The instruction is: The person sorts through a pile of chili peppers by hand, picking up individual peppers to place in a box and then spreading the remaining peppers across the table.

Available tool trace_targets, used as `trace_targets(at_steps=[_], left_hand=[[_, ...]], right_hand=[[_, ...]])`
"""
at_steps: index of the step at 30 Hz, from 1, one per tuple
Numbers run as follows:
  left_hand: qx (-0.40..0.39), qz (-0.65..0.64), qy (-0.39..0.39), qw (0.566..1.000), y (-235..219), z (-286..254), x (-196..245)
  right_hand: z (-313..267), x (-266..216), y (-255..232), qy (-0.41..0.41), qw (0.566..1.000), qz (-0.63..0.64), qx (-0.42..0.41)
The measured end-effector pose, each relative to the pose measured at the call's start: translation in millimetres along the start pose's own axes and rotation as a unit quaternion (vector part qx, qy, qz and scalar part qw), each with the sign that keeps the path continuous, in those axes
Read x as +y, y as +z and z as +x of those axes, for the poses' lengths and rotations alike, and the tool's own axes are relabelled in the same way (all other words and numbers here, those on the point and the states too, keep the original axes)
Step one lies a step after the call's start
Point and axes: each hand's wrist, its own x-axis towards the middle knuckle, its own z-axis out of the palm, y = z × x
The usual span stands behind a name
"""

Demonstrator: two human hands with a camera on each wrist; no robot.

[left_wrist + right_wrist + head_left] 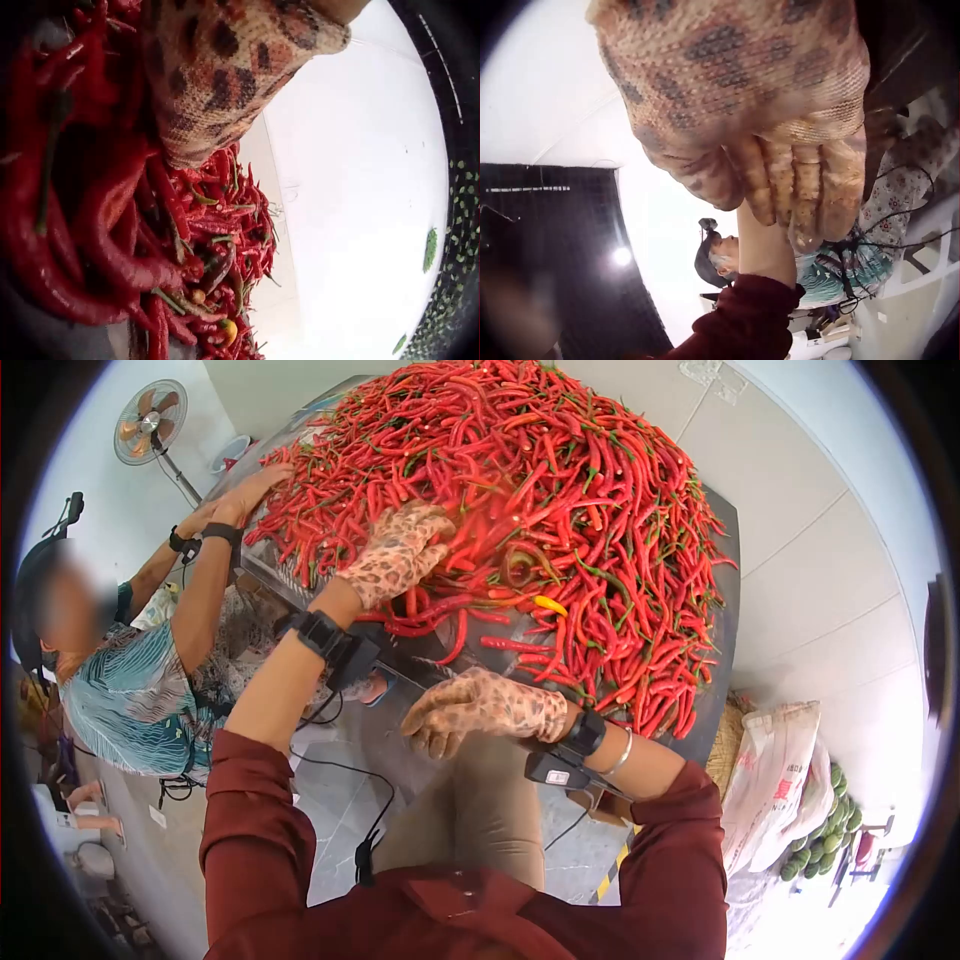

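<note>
Red chili peppers (600,540) lie in a wide heap with green stems showing. My left hand (395,555), in a leopard-print glove, is at the near left side of the heap with its fingers loosely bent over the peppers. A red blur of chilies shows just beyond its fingertips in the head view. In the left wrist view the gloved hand (225,71) is close over several chilies, and its fingertips are hidden. My right hand (485,705), gloved alike, hangs at the table's near edge, fingers relaxed and holding nothing. Stains mark its glove fingers (806,184).
A dark table (725,525) bears the heap. One yellow chili (550,605) lies near its front. At the left another person (150,670) reaches a bare hand (262,485) to the heap. White sacks (770,780) and green round produce (825,830) stand at the right. A cable (365,770) hangs near my lap.
</note>
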Motion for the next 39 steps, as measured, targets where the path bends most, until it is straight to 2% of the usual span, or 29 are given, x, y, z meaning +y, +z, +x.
trace_targets(at_steps=[3, 7, 9, 11, 13, 14, 15, 17, 20, 21, 24, 27, 30, 33, 34, 35, 36, 37, 38, 39], left_hand=[[-0.015, -0.016, -0.027, 0.999, 5.6, 12.1, -27.6], [-0.005, -0.006, -0.017, 1.000, -1.0, 21.4, -49.3], [-0.051, -0.040, -0.041, 0.997, -8.2, 22.7, -54.0], [-0.055, -0.045, -0.041, 0.997, -8.7, 26.6, -60.2], [0.003, -0.100, -0.076, 0.992, -11.9, 30.8, -60.1], [0.013, -0.169, -0.062, 0.984, -16.5, 39.3, -62.1], [0.078, -0.165, 0.000, 0.983, -19.4, 44.4, -61.5], [0.059, -0.107, -0.041, 0.992, -23.4, 61.8, -58.8], [0.056, -0.034, -0.049, 0.997, 9.1, 85.4, -57.1], [-0.016, -0.021, -0.090, 0.996, 4.1, 87.1, -41.6], [-0.030, -0.017, -0.092, 0.995, 4.2, 80.6, -21.6], [-0.054, -0.051, -0.019, 0.997, 1.9, 65.0, -16.1], [-0.069, -0.115, 0.011, 0.991, 4.7, 51.1, -6.3], [-0.058, -0.057, 0.046, 0.996, 12.1, 48.5, -10.5], [-0.067, -0.063, 0.028, 0.995, 7.9, 46.3, -3.0], [-0.059, -0.082, 0.049, 0.994, 12.8, 47.8, -9.9], [-0.063, -0.091, 0.038, 0.993, 13.9, 48.0, -9.9], [-0.067, -0.098, 0.024, 0.993, 12.2, 45.7, -9.0], [-0.071, -0.104, 0.036, 0.991, 11.1, 43.7, -9.3], [-0.075, -0.118, 0.017, 0.990, 9.9, 41.3, -9.8]], right_hand=[[-2.9, 1.9, -3.6, -0.032, 0.999, 0.015, 0.018], [-0.3, 4.7, -3.6, -0.014, 1.000, 0.015, 0.012], [-0.7, 4.5, -4.7, -0.031, 0.999, 0.016, 0.010], [0.4, 6.8, -6.4, -0.032, 0.999, 0.019, 0.003], [0.2, 6.4, -8.3, -0.034, 0.999, 0.020, 0.000], [-0.2, 6.2, -6.4, -0.025, 0.999, 0.023, 0.008], [0.2, 6.7, -5.0, -0.017, 0.999, 0.028, 0.015], [1.6, 9.5, -6.9, -0.027, 0.999, 0.031, 0.007], [2.5, 9.4, -7.1, -0.031, 0.999, 0.034, -0.001], [1.7, 8.9, -7.4, -0.027, 0.999, 0.039, 0.001], [2.4, 8.5, -9.2, -0.030, 0.999, 0.030, -0.008], [3.1, 7.9, -8.9, -0.032, 0.999, 0.042, -0.008], [3.2, 2.7, -6.3, -0.020, 0.999, 0.039, 0.016], [0.0, 0.8, -3.3, -0.023, 0.998, 0.026, 0.051], [-2.0, 2.8, -2.0, -0.033, 0.997, 0.027, 0.066], [-8.5, -2.3, 2.1, -0.032, 0.995, 0.030, 0.093], [-14.2, -12.8, 9.6, -0.078, 0.975, -0.147, 0.146], [-19.0, -20.6, 15.1, -0.116, 0.921, -0.320, 0.188], [-33.5, -24.5, 16.9, -0.155, 0.917, -0.308, 0.200], [-48.0, -26.9, 19.6, -0.152, 0.915, -0.308, 0.211]])
